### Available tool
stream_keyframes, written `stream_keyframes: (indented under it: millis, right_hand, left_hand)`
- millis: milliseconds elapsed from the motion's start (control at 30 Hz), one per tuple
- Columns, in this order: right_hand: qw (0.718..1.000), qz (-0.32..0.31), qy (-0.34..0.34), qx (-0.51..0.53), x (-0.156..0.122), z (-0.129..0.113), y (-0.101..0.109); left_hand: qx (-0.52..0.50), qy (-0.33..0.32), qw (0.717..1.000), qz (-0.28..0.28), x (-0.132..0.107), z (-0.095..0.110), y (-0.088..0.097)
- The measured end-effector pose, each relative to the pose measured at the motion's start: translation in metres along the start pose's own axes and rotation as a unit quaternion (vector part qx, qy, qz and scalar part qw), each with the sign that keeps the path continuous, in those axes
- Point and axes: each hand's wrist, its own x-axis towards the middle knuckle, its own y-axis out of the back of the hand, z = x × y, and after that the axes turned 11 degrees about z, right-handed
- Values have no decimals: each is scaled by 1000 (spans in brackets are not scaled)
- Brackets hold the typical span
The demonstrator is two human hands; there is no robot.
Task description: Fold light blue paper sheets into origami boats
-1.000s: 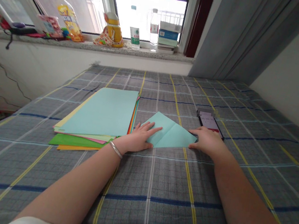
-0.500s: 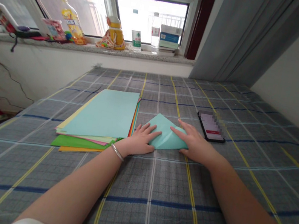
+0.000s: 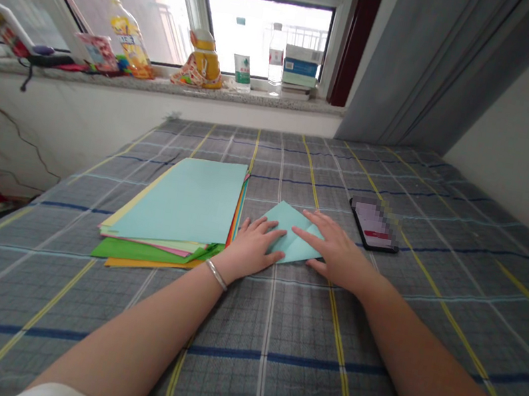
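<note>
A folded sheet of pale turquoise paper lies flat on the checked bedspread, with its lower right part hidden under my right hand. The fingers of that hand rest spread on the sheet. My left hand presses flat against the sheet's left end, its fingertips on the paper. A silver bangle circles my left wrist. Left of that hand lies a stack of coloured paper, topped by a turquoise sheet, with yellow, green, orange and pink sheets showing at its edges.
A smartphone with a pixelated screen lies just beyond my right hand. The grey checked bedspread runs under everything. Behind it, a windowsill holds bottles, boxes and other small items. A grey curtain hangs at the right.
My right hand has slid left across the folded sheet and now covers more of it. The sheet's visible right end is shorter. My left hand has stayed nearly in place.
</note>
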Motion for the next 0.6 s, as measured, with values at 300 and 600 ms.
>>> stream_keyframes:
  millis: [300, 600]
  right_hand:
    - [993, -16, 81, 82, 5, 2, -15]
    - [999, 3, 22, -27, 9, -14, -10]
  left_hand:
    - [-58, -25, 998, 21, 1, 1, 0]
    - [-116, -118, 983, 74, 4, 6, 4]
